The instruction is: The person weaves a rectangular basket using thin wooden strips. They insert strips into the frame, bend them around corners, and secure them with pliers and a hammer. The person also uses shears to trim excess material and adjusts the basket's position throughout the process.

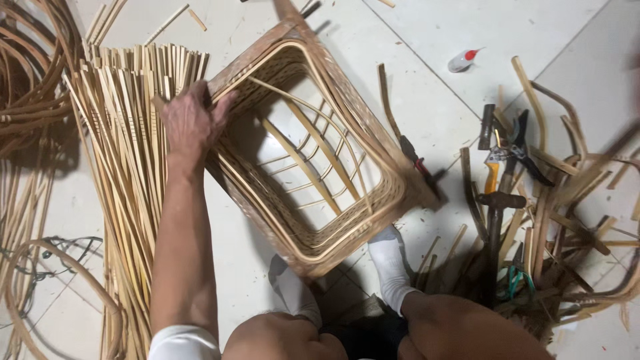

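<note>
A rectangular woven rattan basket (pixel 373 200) lies tilted on the white tiled floor, its open side facing me, with a few thin strips crossing its unfinished bottom. My left hand (pixel 190 120) grips the basket's left rim, fingers curled over the edge. My right hand does not show. My two feet in white socks (pixel 390 267) rest against the basket's near corner, and my knees are at the bottom of the view.
A bundle of flat bamboo strips (pixel 127 153) lies left of the basket, with coiled rattan (pixel 27 73) beyond. On the right sit pliers (pixel 493 167), a hammer (pixel 497 220), cutters and offcut scraps (pixel 567 200). A small glue bottle (pixel 463 60) lies far right.
</note>
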